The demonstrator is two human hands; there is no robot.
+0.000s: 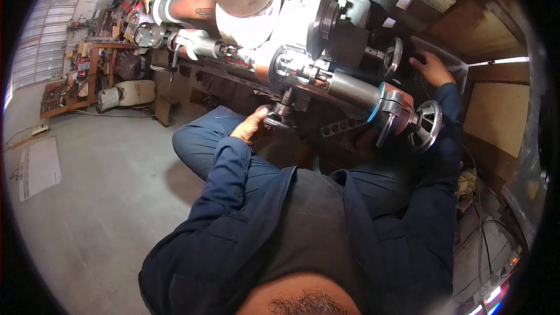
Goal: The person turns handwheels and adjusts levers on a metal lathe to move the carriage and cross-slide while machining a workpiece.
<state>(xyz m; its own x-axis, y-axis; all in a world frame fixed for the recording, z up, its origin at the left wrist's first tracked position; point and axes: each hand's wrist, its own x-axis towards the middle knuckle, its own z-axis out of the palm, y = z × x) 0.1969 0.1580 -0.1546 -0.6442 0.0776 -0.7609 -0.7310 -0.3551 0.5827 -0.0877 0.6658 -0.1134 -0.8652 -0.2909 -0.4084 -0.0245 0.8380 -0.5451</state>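
Observation:
A grinding machine with two tailstock-like metal cylinders fills the space in front of me. My left hand (251, 126) is closed on the rim of a small metal handwheel (280, 120) below the middle of the machine. Farther right, my right hand (434, 69) is stretched forward with thumb and fingers apart, beside but not touching a second handwheel (395, 58). A large spoked handwheel (433, 123) ends the steel cylinder (353, 90) nearer to me, next to an orange clamp (395, 105) with a lever. Behind it stands a large dark disc wheel (322, 18).
An orange and white machine body (195, 6) rises at the back left. Cluttered shelves (96, 70) and a white plastic jug (135, 93) lie to the left. Wooden panels (496, 111) close off the right side, with cables (479, 221) below. A perforated metal bar (343, 126) lies under the cylinder.

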